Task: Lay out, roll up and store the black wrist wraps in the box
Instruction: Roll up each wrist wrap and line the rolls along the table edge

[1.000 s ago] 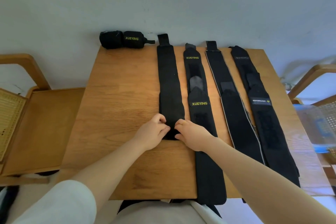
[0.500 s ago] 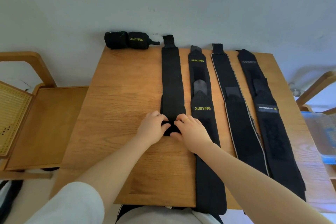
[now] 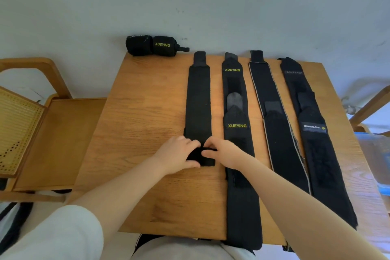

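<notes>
The black wrist wraps are lying on the wooden table [image 3: 147,124] in the head view, and most of the job is looking unfinished. Two rolled wraps [image 3: 150,45] are sitting side by side at the far left edge against the wall, not yet boxed. The leftmost flat wrap [image 3: 198,99] is being rolled from its near end: the left hand [image 3: 177,154] and the right hand [image 3: 221,154] are both curling their fingers around the small roll [image 3: 200,157] forming there, thumbs tucked at its near side, while the rest of that wrap is stretching flat toward the wall. Three more are waiting flat beside it: the XUEYING wrap [image 3: 237,133], the edged wrap [image 3: 278,133] and the labelled wrap [image 3: 316,145]. A translucent box [image 3: 375,154] is showing at the right edge, beyond the table; no wraps are visible in it, though its contents are blurred. So rolling is about a third done, by my judgement, and storing is not begun.
</notes>
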Motion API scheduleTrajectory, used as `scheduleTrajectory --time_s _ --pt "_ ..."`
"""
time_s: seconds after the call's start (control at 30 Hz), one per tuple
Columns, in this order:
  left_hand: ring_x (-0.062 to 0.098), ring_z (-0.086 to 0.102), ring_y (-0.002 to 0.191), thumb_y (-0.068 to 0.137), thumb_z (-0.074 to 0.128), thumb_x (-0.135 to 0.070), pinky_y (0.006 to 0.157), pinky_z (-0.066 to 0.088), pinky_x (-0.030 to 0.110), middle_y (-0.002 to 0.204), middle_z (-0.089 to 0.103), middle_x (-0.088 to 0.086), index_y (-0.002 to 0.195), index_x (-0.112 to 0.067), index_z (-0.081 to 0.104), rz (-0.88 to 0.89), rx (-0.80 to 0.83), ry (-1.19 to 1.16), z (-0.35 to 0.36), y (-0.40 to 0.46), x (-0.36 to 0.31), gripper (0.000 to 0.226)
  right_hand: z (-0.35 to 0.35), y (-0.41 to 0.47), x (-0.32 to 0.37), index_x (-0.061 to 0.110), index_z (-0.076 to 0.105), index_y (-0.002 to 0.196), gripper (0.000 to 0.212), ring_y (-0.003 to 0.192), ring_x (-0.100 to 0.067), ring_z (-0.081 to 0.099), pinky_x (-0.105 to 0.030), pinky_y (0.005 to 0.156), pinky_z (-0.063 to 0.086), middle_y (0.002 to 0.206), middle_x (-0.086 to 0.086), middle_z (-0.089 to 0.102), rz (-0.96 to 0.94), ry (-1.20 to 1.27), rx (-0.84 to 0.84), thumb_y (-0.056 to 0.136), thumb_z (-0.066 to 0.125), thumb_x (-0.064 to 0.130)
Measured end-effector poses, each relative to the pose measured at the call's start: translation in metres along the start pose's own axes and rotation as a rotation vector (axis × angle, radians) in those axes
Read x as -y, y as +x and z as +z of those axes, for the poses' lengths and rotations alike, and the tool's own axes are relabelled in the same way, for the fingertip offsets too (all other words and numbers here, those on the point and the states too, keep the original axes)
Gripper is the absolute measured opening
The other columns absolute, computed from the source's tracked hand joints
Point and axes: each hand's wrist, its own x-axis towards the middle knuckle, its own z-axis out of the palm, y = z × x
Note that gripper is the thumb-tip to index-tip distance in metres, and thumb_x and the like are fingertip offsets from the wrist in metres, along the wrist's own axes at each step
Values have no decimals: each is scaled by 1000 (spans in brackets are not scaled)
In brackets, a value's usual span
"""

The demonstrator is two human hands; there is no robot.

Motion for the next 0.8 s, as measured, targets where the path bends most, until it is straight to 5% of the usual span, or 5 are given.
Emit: scheduleTrajectory --time_s 0.17,0.3,0.47,0.63,0.8 --pt "14 50 113 93 46 -52 91 46 30 133 45 -3 143 -22 38 -105 80 -178 4 -2 1 59 4 -2 7 19 53 120 37 101 -14 55 -31 87 49 113 1 56 57 -50 -108 91 57 41" --pt "15 51 107 93 44 -52 86 48 31 129 44 -2 141 -21 42 -156 84 -188 -1 9 0 57 12 -12 13 17 59 116 28 110 -19 49 -32 93 40 117 -1 52 -211 -497 -419 96 50 34" --pt "12 50 92 91 51 -49 74 48 28 114 51 -2 119 -21 46 -246 -53 -197 0 13 2 40 18 -17 4 15 44 138 51 131 -20 37 -33 110 26 140 -3 43 -264 -653 -304 94 51 40" --pt "7 45 85 95 50 -39 66 37 19 113 49 -3 116 -20 52 -210 -261 -169 5 12 -2 29 10 -7 8 17 42 139 46 130 -19 36 -33 109 26 141 -2 41 -250 -733 -271 97 47 37" --pt "15 43 123 91 55 -44 97 40 26 139 43 -3 139 -22 40 -160 -235 -231 4 10 -2 55 -15 11 14 18 40 141 46 122 -23 45 -37 102 36 133 -6 52 -95 -550 -165 100 39 38"
